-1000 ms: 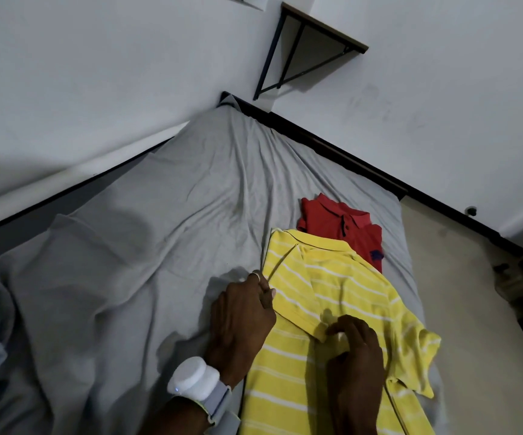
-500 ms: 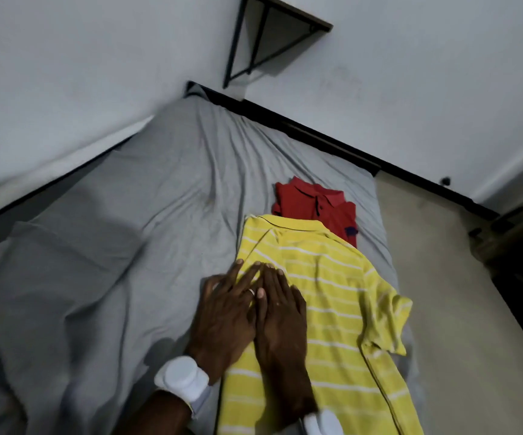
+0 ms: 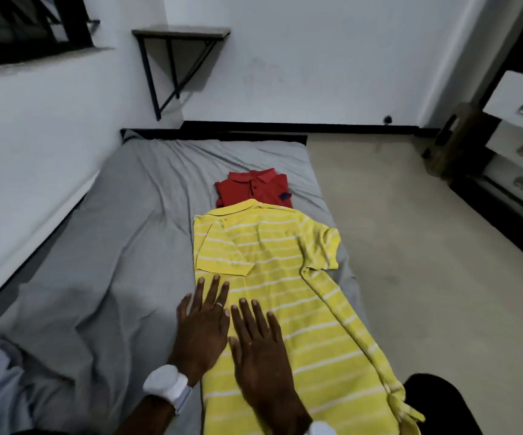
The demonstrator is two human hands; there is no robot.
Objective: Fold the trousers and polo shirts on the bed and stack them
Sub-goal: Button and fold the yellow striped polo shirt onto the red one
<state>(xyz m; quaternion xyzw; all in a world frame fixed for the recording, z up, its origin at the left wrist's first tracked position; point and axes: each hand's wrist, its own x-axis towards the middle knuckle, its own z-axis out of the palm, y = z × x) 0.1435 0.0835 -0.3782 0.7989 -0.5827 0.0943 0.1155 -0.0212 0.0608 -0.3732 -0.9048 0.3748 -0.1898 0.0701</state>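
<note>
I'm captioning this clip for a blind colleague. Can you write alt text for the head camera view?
A person's left hand and right hand lie flat, fingers straight, side by side on a yellow striped polo shirt spread on a grey-sheeted bed, one sleeve folded in. A folded red polo shirt lies just beyond its collar.

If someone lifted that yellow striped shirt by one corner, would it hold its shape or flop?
Probably flop: the yellow shirt lies limp, its outer sleeve rumpled. It looks like thin cloth, so likely light. Pushed, it would probably bunch rather than slide whole; the left hand and right hand lie flat on it, perhaps smoothing it.
</note>
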